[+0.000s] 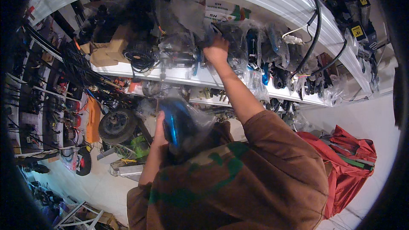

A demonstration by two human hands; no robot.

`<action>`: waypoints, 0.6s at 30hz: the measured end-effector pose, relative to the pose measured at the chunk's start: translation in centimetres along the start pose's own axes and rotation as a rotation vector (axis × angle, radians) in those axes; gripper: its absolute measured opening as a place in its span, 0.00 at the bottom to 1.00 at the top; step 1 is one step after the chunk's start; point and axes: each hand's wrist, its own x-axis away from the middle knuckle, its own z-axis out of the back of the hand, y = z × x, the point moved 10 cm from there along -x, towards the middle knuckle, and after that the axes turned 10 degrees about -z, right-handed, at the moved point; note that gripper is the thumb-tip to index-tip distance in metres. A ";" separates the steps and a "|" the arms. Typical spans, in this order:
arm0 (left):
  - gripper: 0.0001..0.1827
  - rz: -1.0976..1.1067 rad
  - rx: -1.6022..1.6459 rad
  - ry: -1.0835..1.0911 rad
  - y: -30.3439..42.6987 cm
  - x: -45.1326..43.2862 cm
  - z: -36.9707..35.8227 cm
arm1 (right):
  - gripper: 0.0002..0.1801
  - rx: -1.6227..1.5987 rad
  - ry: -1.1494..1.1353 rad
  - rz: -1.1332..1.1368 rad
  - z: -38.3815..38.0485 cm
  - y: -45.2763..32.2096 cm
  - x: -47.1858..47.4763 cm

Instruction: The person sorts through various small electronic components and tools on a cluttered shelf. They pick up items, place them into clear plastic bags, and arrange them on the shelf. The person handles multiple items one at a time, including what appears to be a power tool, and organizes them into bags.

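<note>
My left hand [161,129] grips a glossy blue and black part [174,123] wrapped in a clear plastic bag, close to my chest. The part's exact kind is unclear. On the white metal shelf [204,77], my right hand [218,51] reaches in among plastic-bagged parts. Its fingertips are partly lost against a clear bag [207,35], so I cannot tell whether they hold anything. Left of that hand lies a black cylindrical motor [183,59]. Bagged blue and black parts [252,48] stand to its right.
Wiper motor boxes [219,9] stand at the shelf's back. A brown cardboard piece [110,49] and a coiled black cable [140,60] lie leftward. Black cables [314,38] hang before the shelf. Below are a wheel [116,124], an orange case [92,119] and red fabric [348,166].
</note>
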 end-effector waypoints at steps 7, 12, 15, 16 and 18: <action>0.37 -0.042 -0.075 0.003 -0.4 -1.0 1.1 | 0.18 -0.115 -0.249 -0.107 -6.9 7.4 -2.6; 0.35 0.040 -0.092 0.088 -1.4 -0.4 0.5 | 0.16 -0.021 -0.035 0.155 -8.4 7.8 -5.8; 0.34 0.000 -0.182 0.089 -0.7 -0.1 0.2 | 0.17 0.148 -0.206 0.217 -11.0 7.4 -7.3; 0.33 -0.024 -0.218 0.080 -0.4 0.0 0.3 | 0.19 0.205 -0.293 0.207 -11.8 7.3 -7.8; 0.34 -0.068 -0.256 0.104 0.1 0.2 0.8 | 0.21 0.200 -0.407 0.078 -12.1 7.4 -8.6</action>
